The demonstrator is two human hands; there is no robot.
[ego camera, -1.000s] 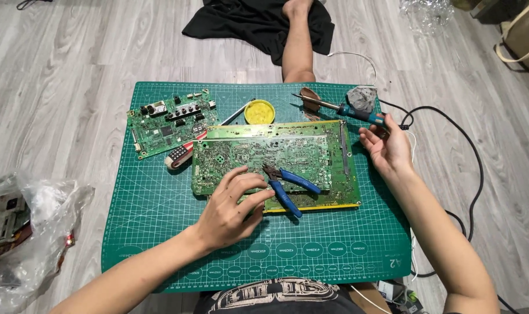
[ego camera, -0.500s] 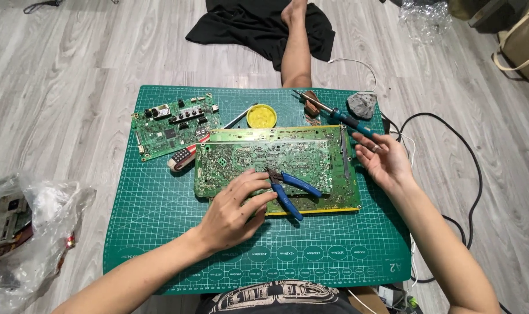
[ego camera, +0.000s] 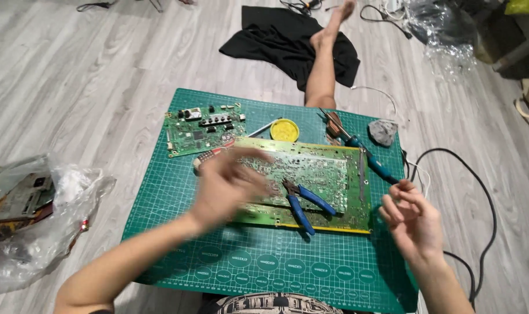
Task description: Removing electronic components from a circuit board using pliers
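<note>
A large green circuit board (ego camera: 328,174) lies on a green cutting mat (ego camera: 258,261). Blue-handled cutters (ego camera: 302,203) rest on the board. My left hand (ego camera: 227,183) hovers blurred above the board's left end, fingers spread, holding nothing. My right hand (ego camera: 413,218) is raised off the mat's right edge, fingers loosely curled and empty, just below the blue handle of a soldering iron (ego camera: 363,154). A smaller green circuit board (ego camera: 203,131) lies at the mat's far left. A red-handled tool (ego camera: 209,156) peeks out beside my left hand.
A round yellow tin (ego camera: 285,130) and a grey sponge-like lump (ego camera: 383,131) sit at the mat's far edge. A black cable (ego camera: 485,203) loops on the floor to the right. A plastic bag with parts (ego camera: 32,215) lies left. A bare leg (ego camera: 325,64) and black cloth (ego camera: 276,38) lie beyond.
My left hand has lifted off the large board and moved left, blurred. My right hand has drawn back from the soldering iron toward me. The camera view has tilted up.
</note>
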